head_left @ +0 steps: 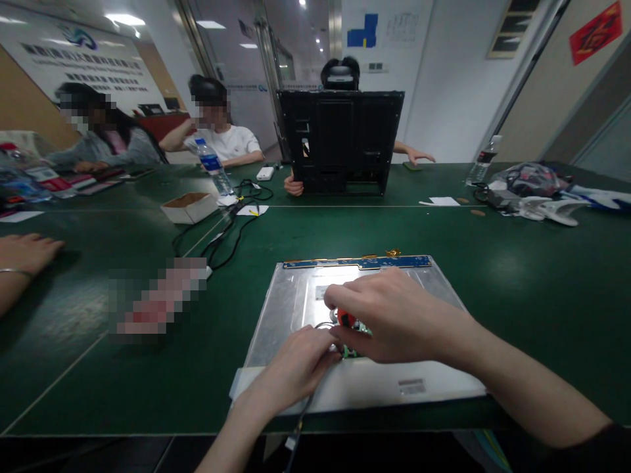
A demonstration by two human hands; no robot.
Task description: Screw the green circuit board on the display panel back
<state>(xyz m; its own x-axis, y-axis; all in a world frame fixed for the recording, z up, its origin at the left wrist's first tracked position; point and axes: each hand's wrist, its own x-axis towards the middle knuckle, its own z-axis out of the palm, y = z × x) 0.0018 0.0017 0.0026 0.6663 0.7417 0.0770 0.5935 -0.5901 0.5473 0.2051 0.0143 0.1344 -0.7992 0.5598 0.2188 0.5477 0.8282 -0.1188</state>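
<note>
Flat on the table in front of me lies a display panel (276, 315), its metal back facing up. A blue circuit strip (335, 263) runs along its far edge. My right hand (389, 315) is closed around the red-orange handle of a screwdriver (346, 318), over a small green circuit board (351, 353) near the panel's middle. The tool's tip is hidden. My left hand (300, 361) rests on the panel with fingers bent together beside the board. A dark cable (306, 408) passes under it and hangs over the table edge; what its fingertips hold is hidden.
Across the green table (517, 282), a person holds up a black frame (340, 141). Left of the panel are a cardboard box (190, 207), a water bottle (213, 164) and black cables (236, 230). Another person's hand (24, 256) lies at far left. Bags (532, 180) sit at right.
</note>
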